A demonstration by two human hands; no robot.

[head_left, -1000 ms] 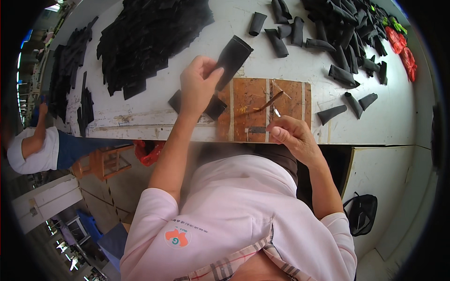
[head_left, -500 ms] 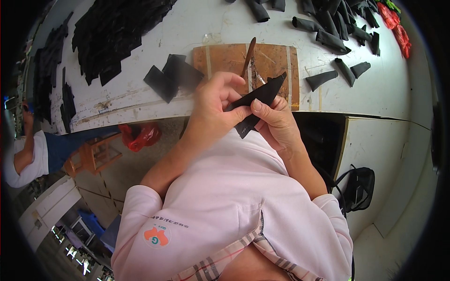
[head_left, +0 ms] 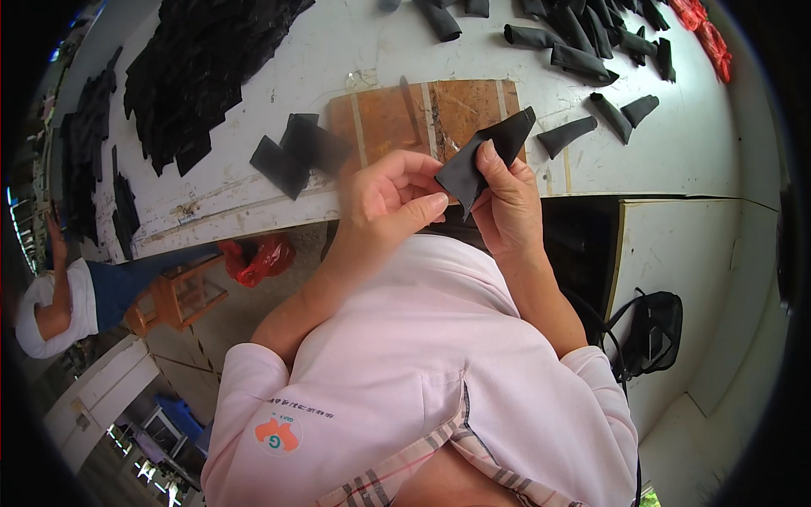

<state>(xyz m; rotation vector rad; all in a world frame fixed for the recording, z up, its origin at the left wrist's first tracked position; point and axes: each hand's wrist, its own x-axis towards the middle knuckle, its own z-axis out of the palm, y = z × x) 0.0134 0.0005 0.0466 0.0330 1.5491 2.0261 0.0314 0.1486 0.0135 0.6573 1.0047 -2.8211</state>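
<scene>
My right hand [head_left: 509, 190] pinches a folded black fabric piece [head_left: 473, 160] between thumb and fingers. The piece is held above the table's front edge, one narrow end pointing up and to the right. My left hand [head_left: 389, 196] is at its left corner, with the thumb apart from the curled fingers. A slim brown stick [head_left: 410, 111], blurred, rises from behind those left fingers and appears held by them; its lower end is hidden. Underneath lies a brown board [head_left: 473, 97] with pale tape strips. Two or more flat black pieces [head_left: 283, 165] lie left of the board.
A large heap of black pieces [head_left: 198, 76] covers the table's far left. Folded black pieces [head_left: 583, 59] lie at the far right, near a red plastic bag [head_left: 714, 51]. Another person [head_left: 63, 296] is at the left edge. A black bag [head_left: 655, 329] hangs at the right.
The black fabric piece has turned in my right hand and moved up to the right. My left thumb has come off it. The brown stick has shifted left relative to the board.
</scene>
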